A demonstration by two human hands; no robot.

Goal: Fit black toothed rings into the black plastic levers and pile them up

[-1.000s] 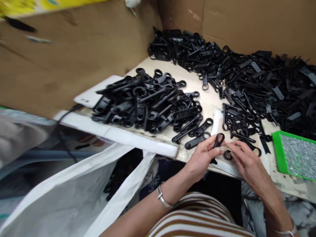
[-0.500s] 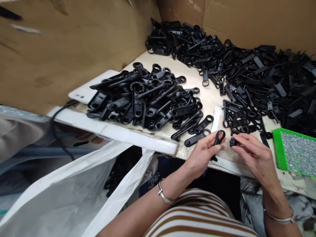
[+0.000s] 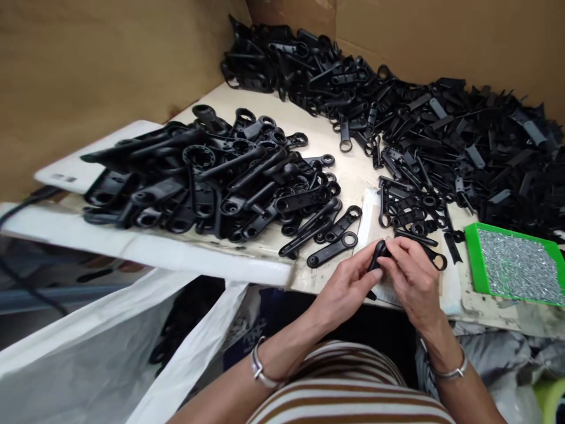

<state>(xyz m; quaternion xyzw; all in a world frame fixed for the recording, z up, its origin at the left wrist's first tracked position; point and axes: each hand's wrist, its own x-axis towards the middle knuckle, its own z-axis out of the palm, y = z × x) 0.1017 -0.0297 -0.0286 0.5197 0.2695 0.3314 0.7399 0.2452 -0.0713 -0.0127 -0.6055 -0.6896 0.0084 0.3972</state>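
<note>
My left hand (image 3: pixel 348 287) grips a black plastic lever (image 3: pixel 378 259) by its ringed end, just over the front edge of the table (image 3: pixel 273 268). My right hand (image 3: pixel 410 277) is closed against the same lever from the right, fingertips pinched at its ring; the small black piece it carried is hidden under the fingers. A pile of finished-looking black levers (image 3: pixel 220 176) lies to the left of my hands. A larger heap of black parts (image 3: pixel 441 135) spreads across the back and right.
A green tray of small silver screws (image 3: pixel 516 265) sits at the right front. A white plastic bag (image 3: pixel 110 353) hangs open below the table edge on the left. Cardboard walls (image 3: pixel 110 59) enclose the back and left. A black cable (image 3: pixel 17 206) runs off the left.
My right hand lifted a small black piece off the table and brought it left to the lever in my left hand; both hands now meet on it. The view shifted left.
</note>
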